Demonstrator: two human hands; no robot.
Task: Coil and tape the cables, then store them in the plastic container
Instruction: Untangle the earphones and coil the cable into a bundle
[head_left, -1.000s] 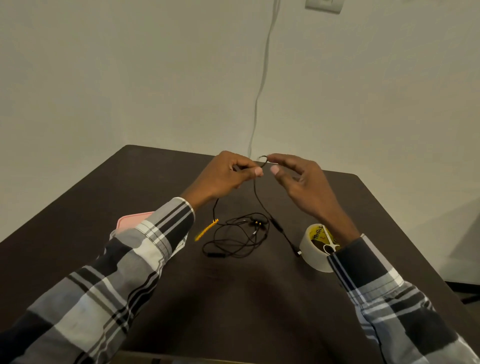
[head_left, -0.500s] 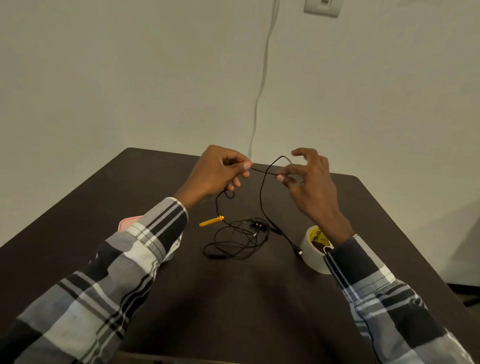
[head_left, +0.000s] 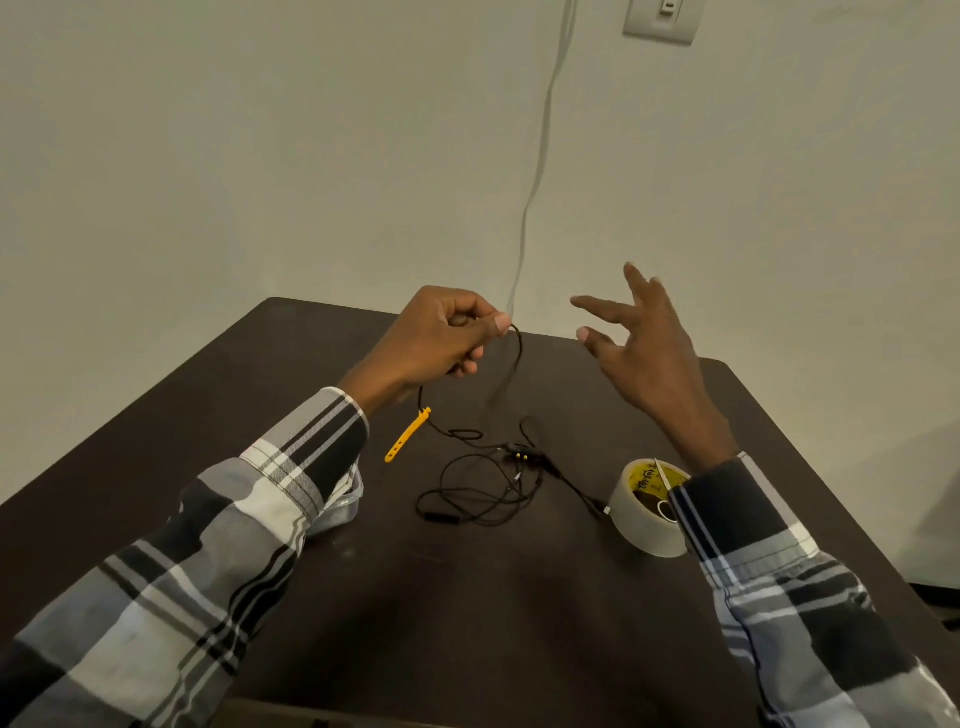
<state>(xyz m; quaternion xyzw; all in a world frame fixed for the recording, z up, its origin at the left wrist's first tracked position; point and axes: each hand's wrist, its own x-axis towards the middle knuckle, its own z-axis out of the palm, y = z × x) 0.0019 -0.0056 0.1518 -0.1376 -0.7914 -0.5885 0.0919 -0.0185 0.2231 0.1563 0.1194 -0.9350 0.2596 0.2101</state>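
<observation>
We see the thin black cable (head_left: 483, 478) tangled on the desk (head_left: 467, 597); our left hand (head_left: 441, 340) pinches its loop, while our right hand (head_left: 641, 345) has let go and spreads open.

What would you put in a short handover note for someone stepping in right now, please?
Left hand pinches the black cable, raised above the table; a short loop hangs from the fingers.
Right hand is open and holds nothing.
Most of the cable lies tangled on the table, its yellow tie attached.
Tape roll sits by the right sleeve; the plastic container is partly hidden under the left sleeve.
Done: first loop only. Left: coil, tape, store.
</observation>
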